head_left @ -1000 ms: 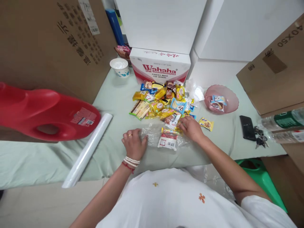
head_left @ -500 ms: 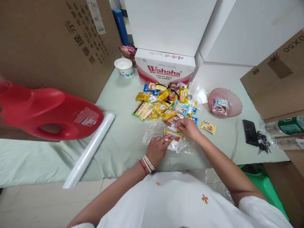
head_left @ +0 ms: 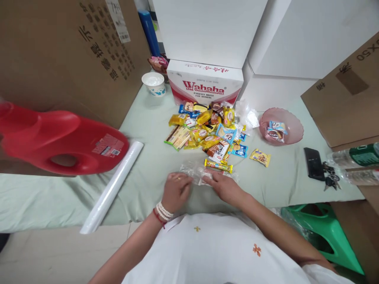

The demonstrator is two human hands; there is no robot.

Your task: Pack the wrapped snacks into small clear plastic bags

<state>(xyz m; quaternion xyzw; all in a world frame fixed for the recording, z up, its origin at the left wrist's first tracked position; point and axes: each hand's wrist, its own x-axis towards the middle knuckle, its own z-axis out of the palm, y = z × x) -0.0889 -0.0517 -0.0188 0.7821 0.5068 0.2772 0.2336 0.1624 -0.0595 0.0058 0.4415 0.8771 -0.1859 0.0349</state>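
Note:
My left hand [head_left: 177, 192] is closed, its thumb and fingertips pinching the left edge of a crumpled clear plastic bag [head_left: 188, 169]. Just to its right, my right hand [head_left: 226, 188] has its fingers closed on a red-and-white snack packet [head_left: 204, 180], mostly hidden by the hand and the film. A thin yellow snack stick [head_left: 218, 166] lies right beyond my right fingers. Farther back is a pile of wrapped snacks, with a brown-and-white packet [head_left: 218, 151] at its near side and a light-blue packet [head_left: 226, 133] behind that.
A pink bowl [head_left: 291, 132] with a few snacks stands on the right, near a yellow cookie packet [head_left: 260, 157], a phone [head_left: 314, 163] and keys [head_left: 331, 179]. Leftward are a red jug [head_left: 89, 138], a white roll [head_left: 114, 185] and a paper cup [head_left: 153, 85]. A Wahaha box [head_left: 205, 83] stands behind.
My right hand has left the brown-and-white packet and come back toward me onto the red-and-white one. My left hand has slid left off that packet to the bag's edge.

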